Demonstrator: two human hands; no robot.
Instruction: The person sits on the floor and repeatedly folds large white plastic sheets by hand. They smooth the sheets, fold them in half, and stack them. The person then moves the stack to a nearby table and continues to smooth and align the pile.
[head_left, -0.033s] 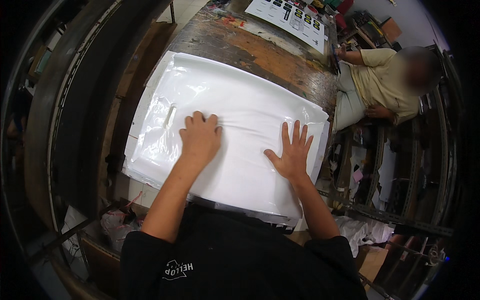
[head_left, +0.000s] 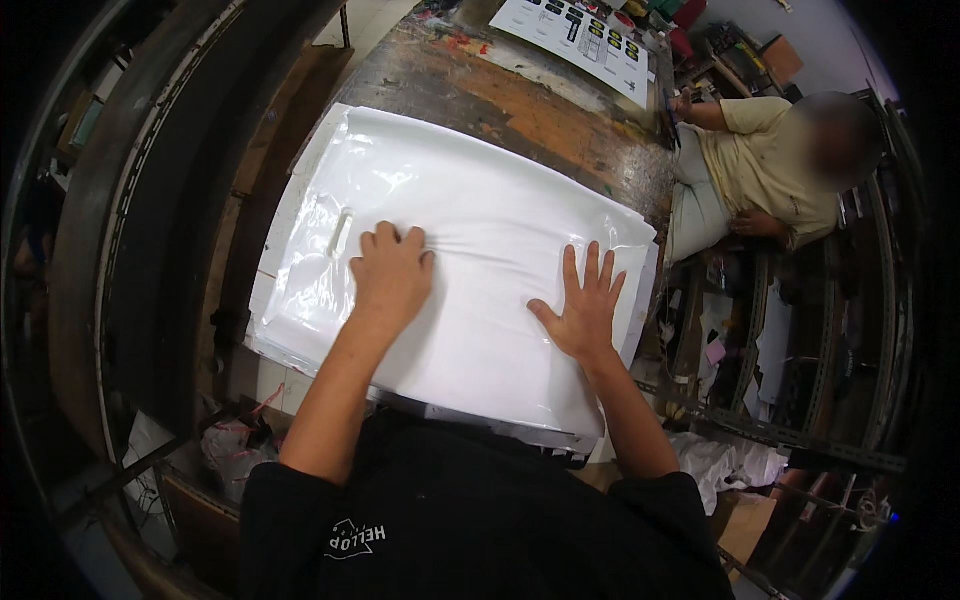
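Observation:
A large white glossy plastic sheet or bag point(head_left: 480, 330) lies spread flat before me, with an oval slot point(head_left: 342, 233) near its left end. On its left-middle part, just right of the slot, my left hand point(head_left: 390, 275) presses down with bent fingers. The fingertips are hidden, so I cannot tell whether they hold anything. Fine creases run from that hand across the plastic to the right. Near the right end my right hand point(head_left: 582, 315) rests flat on the plastic, fingers spread, holding nothing.
A worn, paint-stained table point(head_left: 540, 125) extends beyond the plastic. A printed sheet point(head_left: 580, 45) lies at its far end. At the right sits a person in a yellow shirt point(head_left: 765, 150). Dark metal shelving point(head_left: 150, 220) stands at the left, and more racks point(head_left: 790, 340) at the right.
My left hand has slid slightly to the left over the plastic, closer to the slot. My right hand has stayed in place.

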